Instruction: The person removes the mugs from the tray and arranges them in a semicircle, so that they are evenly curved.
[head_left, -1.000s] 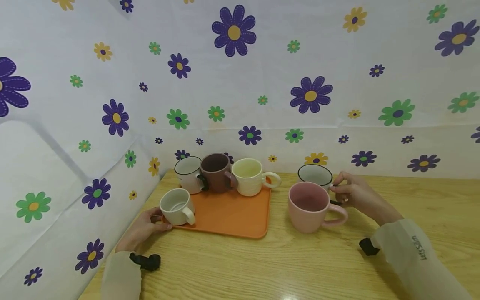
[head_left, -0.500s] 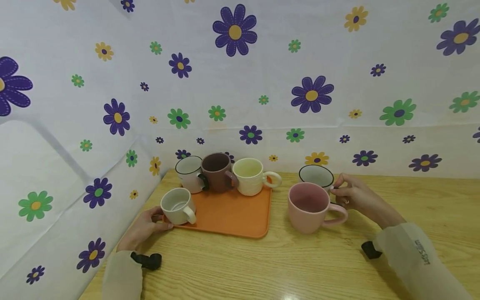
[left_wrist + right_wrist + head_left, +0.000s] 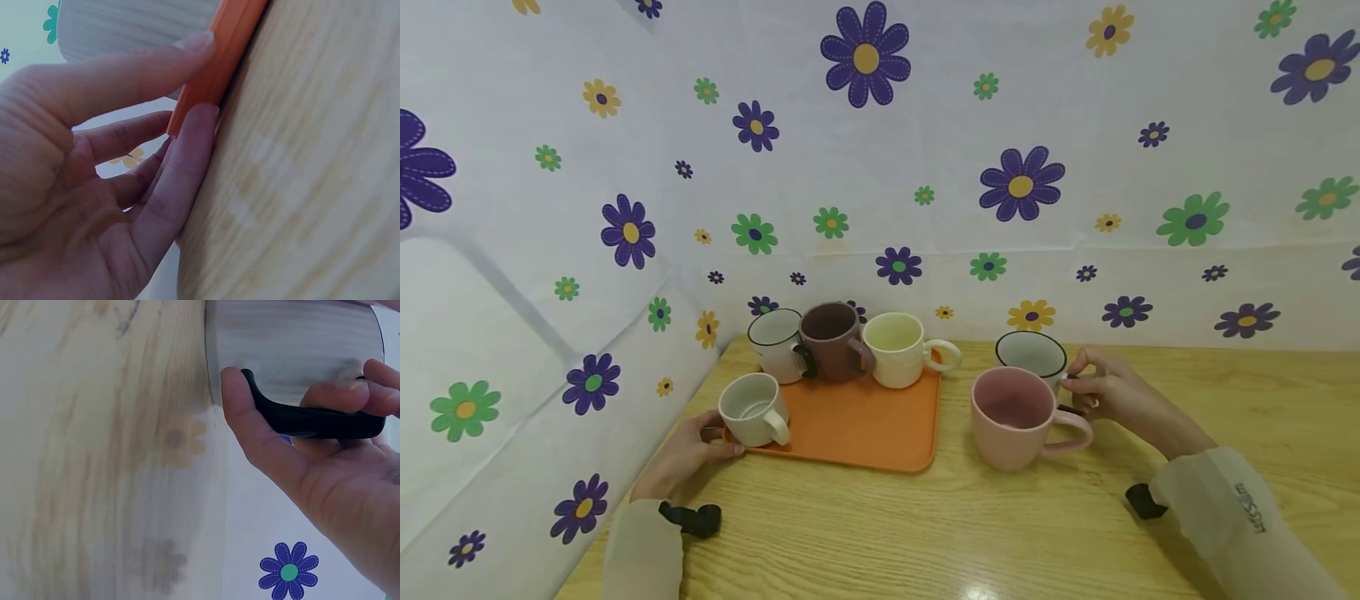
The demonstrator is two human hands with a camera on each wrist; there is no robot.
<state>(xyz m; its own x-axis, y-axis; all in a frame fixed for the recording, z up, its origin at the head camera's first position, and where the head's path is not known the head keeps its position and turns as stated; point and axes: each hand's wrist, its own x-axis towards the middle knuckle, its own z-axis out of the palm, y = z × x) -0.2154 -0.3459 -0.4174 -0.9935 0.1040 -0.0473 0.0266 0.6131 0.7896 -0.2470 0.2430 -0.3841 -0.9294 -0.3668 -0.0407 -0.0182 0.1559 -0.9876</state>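
My left hand (image 3: pixel 688 454) pinches the near left corner of an orange tray (image 3: pixel 868 429); in the left wrist view a thumb and fingers meet its rim (image 3: pixel 219 69). On that corner stands a small off-white cup (image 3: pixel 752 410). At the right, my right hand (image 3: pixel 1116 396) holds a white mug with a black rim (image 3: pixel 1032 354) by its black handle (image 3: pixel 312 422). In front of it, partly hiding it, stands a pink mug (image 3: pixel 1009 425), its handle pointing right. Whether the two mugs touch cannot be told.
Along the tray's back stand another black-rimmed white mug (image 3: pixel 778 350), a brown mug (image 3: pixel 831 342) and a cream mug (image 3: pixel 895 350) whose handle sticks out past the tray. Flower-printed cloth (image 3: pixel 925 142) rises behind and at the left of the wooden table (image 3: pixel 850 542).
The black-rimmed mug in my right hand has come slightly nearer. The pink mug has shifted a little nearer and to the left. My left hand stays at the tray corner.
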